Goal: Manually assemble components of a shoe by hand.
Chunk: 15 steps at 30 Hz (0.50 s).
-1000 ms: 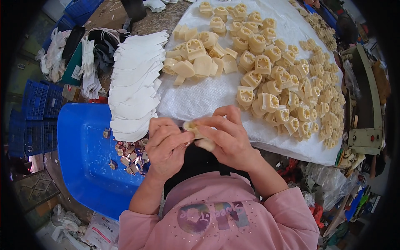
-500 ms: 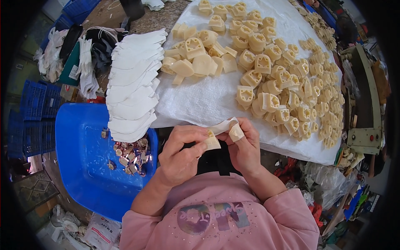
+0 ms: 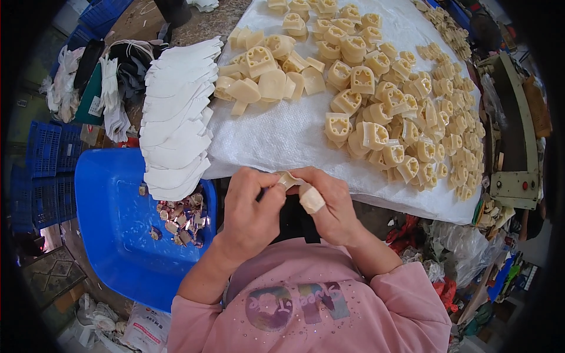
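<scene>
Pinches a seemingly unfinished, pale curved piece (image 3: 286, 180) at centre in closed grip of left hand (image 3: 253, 205) and right hand (image 3: 333, 210), leaving hollow cream plastic blocks (image 3: 376, 114) upper right.

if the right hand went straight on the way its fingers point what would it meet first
Likely the left hand: the right hand points its fingers leftward at it, by the pale piece; how they line up in depth is unclear.
</scene>
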Motion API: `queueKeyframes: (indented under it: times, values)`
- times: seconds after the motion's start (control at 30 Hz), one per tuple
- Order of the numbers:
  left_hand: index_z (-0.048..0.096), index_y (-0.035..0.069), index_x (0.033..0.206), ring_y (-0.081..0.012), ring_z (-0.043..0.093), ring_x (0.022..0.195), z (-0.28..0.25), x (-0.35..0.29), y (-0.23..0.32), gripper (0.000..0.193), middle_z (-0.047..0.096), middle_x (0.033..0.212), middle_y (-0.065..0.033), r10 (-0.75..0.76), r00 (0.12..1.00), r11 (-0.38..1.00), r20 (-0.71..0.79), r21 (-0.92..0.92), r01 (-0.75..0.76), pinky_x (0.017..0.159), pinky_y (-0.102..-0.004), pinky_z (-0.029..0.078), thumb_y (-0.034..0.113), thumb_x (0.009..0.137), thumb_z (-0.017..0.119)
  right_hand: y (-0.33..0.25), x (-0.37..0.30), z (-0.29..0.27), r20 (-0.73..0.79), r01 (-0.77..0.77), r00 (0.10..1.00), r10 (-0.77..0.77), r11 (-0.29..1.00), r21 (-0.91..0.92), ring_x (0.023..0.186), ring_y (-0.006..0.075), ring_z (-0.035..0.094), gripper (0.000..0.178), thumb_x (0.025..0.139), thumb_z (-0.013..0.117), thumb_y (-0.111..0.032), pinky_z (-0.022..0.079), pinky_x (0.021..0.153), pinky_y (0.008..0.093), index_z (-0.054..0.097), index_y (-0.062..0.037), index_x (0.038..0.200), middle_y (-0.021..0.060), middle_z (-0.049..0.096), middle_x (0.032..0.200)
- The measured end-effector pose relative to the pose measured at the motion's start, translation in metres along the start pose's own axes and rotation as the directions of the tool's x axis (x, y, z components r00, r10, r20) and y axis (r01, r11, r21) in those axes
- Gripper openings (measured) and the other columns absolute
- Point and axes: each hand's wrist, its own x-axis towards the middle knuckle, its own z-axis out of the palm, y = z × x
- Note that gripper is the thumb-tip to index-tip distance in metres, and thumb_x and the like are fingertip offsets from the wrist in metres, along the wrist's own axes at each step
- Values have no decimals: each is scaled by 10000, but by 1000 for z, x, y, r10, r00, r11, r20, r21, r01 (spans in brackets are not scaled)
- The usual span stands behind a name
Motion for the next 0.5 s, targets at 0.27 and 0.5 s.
queueKeyframes:
  times: [0.27,0.5]
  values:
    - [500,10,789,-262,590,783,5,-5,1,175,590,890,-143,-179,984,817,11,-556,155,664,-305,486,-110,737,616,23,22,-30,423,-302,905,48,774,557,873,148,607,319,846,646,-104,497,774,305,538,-5,1130,95,639,908]
    - [490,0,760,-250,576,752,1,-3,4,182,589,891,-134,-97,993,915,65,-386,114,636,-285,478,-134,720,607,15,29,-30,453,-385,875,171,813,437,828,131,613,364,790,695,-100,506,740,260,551,-2,1110,91,631,926]
